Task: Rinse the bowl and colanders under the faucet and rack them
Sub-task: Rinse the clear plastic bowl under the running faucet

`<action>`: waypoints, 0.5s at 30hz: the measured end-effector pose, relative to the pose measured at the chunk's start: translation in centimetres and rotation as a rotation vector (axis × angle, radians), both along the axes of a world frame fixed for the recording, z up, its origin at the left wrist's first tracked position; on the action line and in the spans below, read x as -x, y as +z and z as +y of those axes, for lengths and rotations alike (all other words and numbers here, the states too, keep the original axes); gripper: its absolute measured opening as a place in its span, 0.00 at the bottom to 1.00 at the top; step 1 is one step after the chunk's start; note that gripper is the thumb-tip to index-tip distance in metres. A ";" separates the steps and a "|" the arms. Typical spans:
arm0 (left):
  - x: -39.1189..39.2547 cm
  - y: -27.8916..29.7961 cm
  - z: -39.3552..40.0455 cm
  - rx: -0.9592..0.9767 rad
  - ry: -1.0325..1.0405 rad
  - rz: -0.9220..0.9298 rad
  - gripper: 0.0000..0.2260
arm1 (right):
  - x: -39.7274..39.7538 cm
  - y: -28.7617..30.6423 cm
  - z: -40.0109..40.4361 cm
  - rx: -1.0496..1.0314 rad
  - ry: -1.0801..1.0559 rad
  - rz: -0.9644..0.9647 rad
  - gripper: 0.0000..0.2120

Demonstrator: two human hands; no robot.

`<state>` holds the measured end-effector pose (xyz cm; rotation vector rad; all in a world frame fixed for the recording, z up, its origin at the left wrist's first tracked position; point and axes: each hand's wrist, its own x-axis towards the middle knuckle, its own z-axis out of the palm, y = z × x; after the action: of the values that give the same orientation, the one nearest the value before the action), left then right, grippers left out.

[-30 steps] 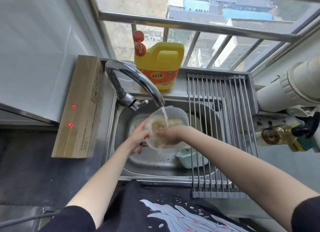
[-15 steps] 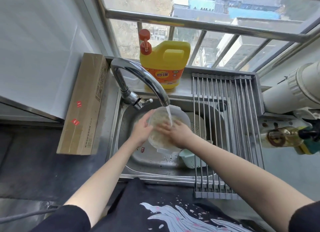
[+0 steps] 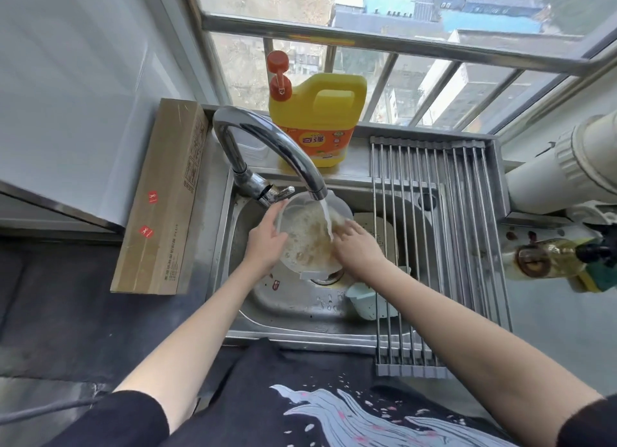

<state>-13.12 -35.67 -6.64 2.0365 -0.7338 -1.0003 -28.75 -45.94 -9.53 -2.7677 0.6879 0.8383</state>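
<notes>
Currently rinsing: bowl (image 3: 309, 237) under faucet (image 3: 267, 152) in sink (image 3: 293, 309), left hand (image 3: 267, 242) gripping its rim, right hand (image 3: 355, 246) flat, fingers spread inside, rubbing. Colander (image 3: 367, 301) waits below rack (image 3: 434, 246). Risk: wet rim slips, bowl drops; stream splashes out. Versus earlier: right hand shifted toward the right wall.

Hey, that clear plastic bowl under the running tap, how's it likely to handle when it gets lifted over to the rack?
The clear plastic bowl is wet, with water from the faucet running into it, so probably slippery. It looks thin-walled, likely light and a bit flexible. The left hand steadies its rim while the right hand rubs inside; two hands seem wise.
</notes>
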 end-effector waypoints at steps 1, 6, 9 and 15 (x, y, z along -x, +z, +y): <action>-0.1 -0.1 0.1 -0.015 0.008 0.017 0.28 | -0.1 0.0 0.3 -0.016 -0.029 -0.018 0.27; -0.3 -0.5 -0.1 -0.069 0.018 0.178 0.26 | -0.4 0.8 0.8 -0.158 -0.065 -0.051 0.27; 0.0 -1.3 -0.2 -0.082 -0.011 0.301 0.23 | -1.6 0.5 1.1 -0.266 -0.092 -0.020 0.26; 0.4 -2.3 0.4 -0.165 0.067 0.475 0.28 | -2.6 0.0 -1.2 -0.232 -0.127 0.050 0.26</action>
<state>-13.55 -35.31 -8.92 1.8352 -0.3384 -1.4727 -26.12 -47.18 -9.53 -2.4783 0.7164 0.9018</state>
